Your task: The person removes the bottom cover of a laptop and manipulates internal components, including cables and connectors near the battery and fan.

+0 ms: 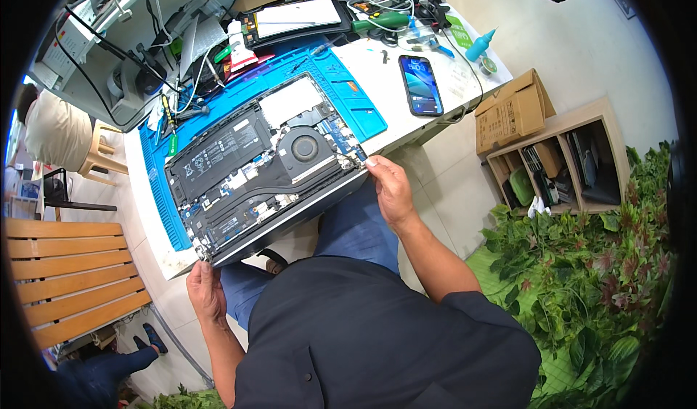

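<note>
As left grip pinches opened laptop, right grip pinching its other end

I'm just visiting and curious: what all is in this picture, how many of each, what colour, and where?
Opened laptop: one, mostly black, between the hands
Mat: one, blue, under the laptop
Table: one, white, under the mat
Phone: one, black, right of the mat
Squeeze bottle: one, teal, table's far right
Tools and cables: too jumbled to count, mixed colours, table's far side
Cardboard box: one, brown, on the shelf
Shelf: one, light wood, right
Leaves: many, green and reddish, lower right
Bench: one, orange-brown, left
Other people: two, partly visible, left side
Left hand: one, bare, laptop's near left corner
Right hand: one, bare, laptop's right corner
Shirt: one, black, bottom centre
</note>
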Tool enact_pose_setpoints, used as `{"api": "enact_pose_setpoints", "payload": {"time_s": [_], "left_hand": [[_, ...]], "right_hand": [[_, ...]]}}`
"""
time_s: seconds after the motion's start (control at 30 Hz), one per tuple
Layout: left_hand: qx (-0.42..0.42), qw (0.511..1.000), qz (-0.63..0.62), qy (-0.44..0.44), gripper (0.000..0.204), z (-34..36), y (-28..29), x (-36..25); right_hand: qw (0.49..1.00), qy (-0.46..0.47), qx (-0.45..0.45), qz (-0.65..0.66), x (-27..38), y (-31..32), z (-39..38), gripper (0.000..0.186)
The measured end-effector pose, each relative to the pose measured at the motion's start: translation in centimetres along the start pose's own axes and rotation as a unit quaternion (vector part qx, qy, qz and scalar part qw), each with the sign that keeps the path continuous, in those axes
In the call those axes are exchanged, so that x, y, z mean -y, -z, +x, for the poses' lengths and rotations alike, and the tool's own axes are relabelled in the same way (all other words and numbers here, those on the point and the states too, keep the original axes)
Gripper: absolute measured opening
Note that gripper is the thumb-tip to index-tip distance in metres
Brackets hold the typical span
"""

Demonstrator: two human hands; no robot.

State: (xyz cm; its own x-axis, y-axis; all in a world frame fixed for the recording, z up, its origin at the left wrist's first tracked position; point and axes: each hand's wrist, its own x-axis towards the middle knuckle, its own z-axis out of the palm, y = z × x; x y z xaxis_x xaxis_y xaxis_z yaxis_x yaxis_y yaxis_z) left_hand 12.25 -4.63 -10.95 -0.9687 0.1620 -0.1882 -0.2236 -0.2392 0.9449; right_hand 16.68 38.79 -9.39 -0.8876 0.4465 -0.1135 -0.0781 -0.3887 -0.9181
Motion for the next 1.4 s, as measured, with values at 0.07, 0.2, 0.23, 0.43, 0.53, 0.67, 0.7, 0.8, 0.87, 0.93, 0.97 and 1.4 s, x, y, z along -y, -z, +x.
{"api": "enact_pose_setpoints", "payload": {"time_s": [0.07, 0.2, 0.23, 0.43, 0.53, 0.67, 0.7, 0.8, 0.87, 0.93, 0.97, 1.4], "left_hand": [[-0.008, 1.000, 0.029, -0.008, 0.029, -0.1, 0.5, 0.2], [-0.016, 0.991, 0.130, -0.020, 0.030, -0.1, 3.4, -0.5], [-0.015, 0.988, 0.153, -0.017, 0.031, -0.1, 4.1, -0.8], [0.009, 0.974, 0.226, 0.013, 0.034, -0.2, 2.7, -4.1], [0.016, 0.991, 0.127, 0.032, 0.034, -0.2, 2.5, -3.4], [0.044, 0.998, 0.023, 0.023, 0.035, -0.3, 2.2, -1.2], [0.057, 0.998, 0.034, 0.007, 0.035, -0.4, 1.7, -1.1], [0.063, 0.997, 0.046, -0.010, 0.035, -0.2, 1.8, -0.6], [0.053, 0.998, 0.046, -0.006, 0.035, -0.2, 1.7, -0.6], [0.044, 0.998, 0.047, -0.005, 0.035, -0.2, 1.5, -0.6], [0.039, 0.998, 0.049, -0.006, 0.035, -0.2, 1.5, -0.6], [0.011, 0.968, 0.249, 0.009, 0.029, -0.1, 1.7, -4.2]], "right_hand": [[0.999, -0.001, 0.009, 0.038, -0.1, 0.1, 0.1, 0.026], [0.995, -0.031, 0.090, 0.009, -0.6, 2.8, 1.2, 0.022], [0.993, -0.034, 0.108, -0.013, -0.6, 3.3, 1.3, 0.023], [0.981, -0.061, 0.168, -0.069, 1.3, 3.3, 1.4, 0.027], [0.982, -0.062, 0.170, -0.059, 0.9, 3.5, 1.4, 0.028], [0.983, -0.047, 0.172, -0.046, 0.2, 3.4, 1.4, 0.028], [0.983, -0.042, 0.172, -0.044, 0.1, 3.3, 1.4, 0.028], [0.983, -0.027, 0.177, -0.041, 0.3, 3.2, 1.4, 0.029], [0.983, -0.025, 0.174, -0.058, 0.4, 3.3, 1.3, 0.029], [0.983, -0.021, 0.168, -0.068, 0.4, 3.2, 1.2, 0.029], [0.984, -0.019, 0.165, -0.068, 0.4, 3.0, 1.1, 0.029], [0.833, 0.290, 0.038, -0.469, 6.2, -1.8, 1.3, 0.015]]}}
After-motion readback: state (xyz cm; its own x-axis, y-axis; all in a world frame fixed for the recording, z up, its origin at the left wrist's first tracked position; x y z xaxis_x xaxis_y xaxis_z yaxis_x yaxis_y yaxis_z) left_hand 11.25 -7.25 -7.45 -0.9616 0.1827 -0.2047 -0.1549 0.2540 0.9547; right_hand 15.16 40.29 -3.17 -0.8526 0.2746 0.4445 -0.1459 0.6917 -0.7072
